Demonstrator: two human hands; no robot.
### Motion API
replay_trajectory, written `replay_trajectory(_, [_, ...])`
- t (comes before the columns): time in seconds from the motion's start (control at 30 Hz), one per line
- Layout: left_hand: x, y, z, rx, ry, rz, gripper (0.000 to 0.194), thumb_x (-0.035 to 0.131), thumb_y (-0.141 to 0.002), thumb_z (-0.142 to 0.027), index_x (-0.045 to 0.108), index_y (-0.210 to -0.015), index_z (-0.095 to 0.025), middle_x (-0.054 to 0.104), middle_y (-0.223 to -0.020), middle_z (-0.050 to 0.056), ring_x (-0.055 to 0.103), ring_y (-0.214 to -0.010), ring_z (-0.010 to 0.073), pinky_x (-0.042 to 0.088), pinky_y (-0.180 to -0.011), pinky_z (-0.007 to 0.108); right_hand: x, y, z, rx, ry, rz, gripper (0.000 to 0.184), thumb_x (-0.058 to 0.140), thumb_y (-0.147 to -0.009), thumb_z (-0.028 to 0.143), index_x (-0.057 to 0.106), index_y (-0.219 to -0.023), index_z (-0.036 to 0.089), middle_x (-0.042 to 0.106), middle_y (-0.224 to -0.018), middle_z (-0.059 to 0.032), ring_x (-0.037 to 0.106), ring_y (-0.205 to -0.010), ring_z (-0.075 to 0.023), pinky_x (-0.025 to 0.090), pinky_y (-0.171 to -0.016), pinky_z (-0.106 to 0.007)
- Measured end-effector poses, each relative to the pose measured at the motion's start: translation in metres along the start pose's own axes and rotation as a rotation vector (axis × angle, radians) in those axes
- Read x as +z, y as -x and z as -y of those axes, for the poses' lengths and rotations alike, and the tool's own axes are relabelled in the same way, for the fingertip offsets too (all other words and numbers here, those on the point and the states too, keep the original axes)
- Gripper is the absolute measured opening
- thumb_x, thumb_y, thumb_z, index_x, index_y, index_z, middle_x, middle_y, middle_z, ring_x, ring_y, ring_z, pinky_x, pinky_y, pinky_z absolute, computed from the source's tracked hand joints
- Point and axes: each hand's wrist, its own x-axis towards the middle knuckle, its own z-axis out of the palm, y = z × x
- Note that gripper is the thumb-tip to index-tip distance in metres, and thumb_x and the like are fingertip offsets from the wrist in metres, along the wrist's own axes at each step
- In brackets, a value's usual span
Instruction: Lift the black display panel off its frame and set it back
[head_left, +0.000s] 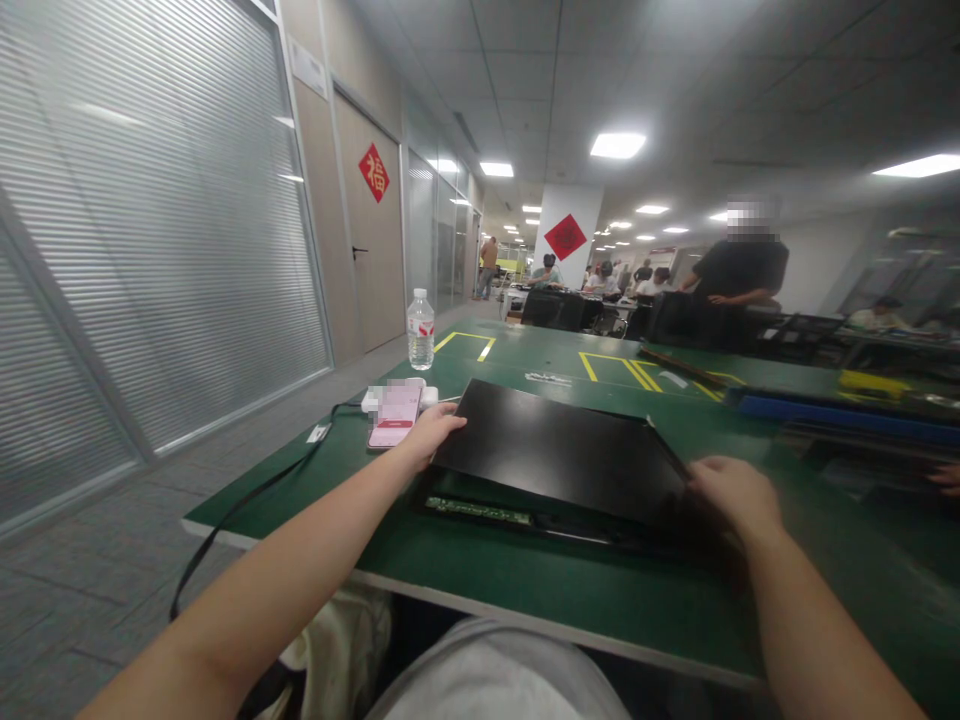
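A flat, glossy black display panel (555,440) is held between my two hands, tilted above the table. My left hand (436,432) is closed on its left edge, thumb on top. On the opposite side, the fingers of my right hand (739,492) grip the right edge, slightly blurred. Beneath the panel's near edge, a green circuit board strip (476,511) shows in a dark casing (600,535). Most of that casing is hidden by the panel. Just left of my left hand is a phone (396,420) with a lit screen.
A water bottle (421,330) stands at the green table's (300,500) far left. A black cable (255,510) runs over the left edge. Yellow tape marks (615,368) lie beyond the panel. A blue item (832,415) is at right. A person (739,265) stands behind.
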Motion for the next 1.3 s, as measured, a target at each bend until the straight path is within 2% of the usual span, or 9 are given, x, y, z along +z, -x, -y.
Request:
replay_trajectory(0.1, [0.000,0.000,0.000,-0.006,-0.009,-0.019,0.031,0.060,-0.075,-0.007,0.062,-0.105,-0.014,0.071,-0.066,0.002,0.068,-0.056,0.0173,0.052,-0.055,0.026,-0.003,0.002,0.003,0.078,-0.017,0.061,0.032,0.050,-0.074,0.038,0.077,-0.085,0.025,0.075,-0.083,-0.0097,0.068,-0.074,-0.0271,0.046,-0.058,-0.034])
replay_trajectory(0.43, [0.003,0.004,-0.003,0.008,-0.044,-0.052,0.035,0.067,-0.071,-0.010,0.063,-0.106,-0.015,0.072,-0.067,0.001,0.067,-0.056,0.0168,0.053,-0.058,0.026,-0.008,0.006,0.008,0.109,-0.083,0.085,0.029,0.052,-0.072,0.036,0.076,-0.084,0.025,0.076,-0.084,-0.0070,0.068,-0.078,-0.0269,0.047,-0.061,-0.034])
replay_trajectory(0.63, [-0.003,0.001,0.000,0.081,-0.050,-0.043,0.035,0.073,-0.066,-0.015,0.066,-0.100,-0.015,0.075,-0.080,0.004,0.072,-0.074,0.0212,0.056,-0.074,0.033,-0.009,0.008,0.010,0.121,-0.150,0.073,0.027,0.053,-0.073,0.035,0.076,-0.083,0.024,0.076,-0.083,-0.0064,0.068,-0.076,-0.0258,0.047,-0.059,-0.032])
replay_trajectory(0.73, [-0.009,-0.006,0.006,0.165,-0.147,-0.038,0.035,0.077,-0.062,-0.020,0.069,-0.095,-0.013,0.075,-0.086,0.007,0.071,-0.082,0.0237,0.055,-0.079,0.035,-0.008,0.007,0.009,0.135,-0.186,0.074,0.027,0.055,-0.072,0.035,0.076,-0.084,0.023,0.076,-0.083,-0.0067,0.067,-0.070,-0.0243,0.048,-0.058,-0.032])
replay_trajectory(0.97, [-0.017,-0.010,0.009,0.243,-0.496,-0.102,0.024,0.075,-0.064,-0.024,0.072,-0.087,-0.016,0.075,-0.083,0.006,0.070,-0.080,0.0257,0.054,-0.074,0.034,-0.006,0.005,0.006,0.134,-0.181,0.084,0.027,0.054,-0.072,0.034,0.076,-0.081,0.022,0.076,-0.082,-0.0067,0.066,-0.065,-0.0224,0.048,-0.056,-0.031])
replay_trajectory(1.13, [-0.017,-0.011,0.010,0.277,-0.566,-0.098,0.016,0.075,-0.063,-0.023,0.072,-0.078,-0.018,0.074,-0.083,0.007,0.069,-0.085,0.0275,0.054,-0.074,0.033,-0.004,0.004,0.004,0.156,-0.194,0.086,0.028,0.055,-0.072,0.035,0.076,-0.085,0.023,0.077,-0.085,-0.0060,0.066,-0.068,-0.0226,0.047,-0.055,-0.031])
replay_trajectory(1.3, [-0.018,-0.015,0.013,0.280,-0.563,-0.079,0.010,0.076,-0.060,-0.020,0.071,-0.069,-0.019,0.073,-0.078,0.006,0.068,-0.087,0.0285,0.053,-0.075,0.032,-0.004,0.004,0.006,0.117,-0.176,0.059,0.025,0.056,-0.072,0.035,0.076,-0.082,0.023,0.076,-0.084,-0.0059,0.067,-0.073,-0.0240,0.047,-0.057,-0.032])
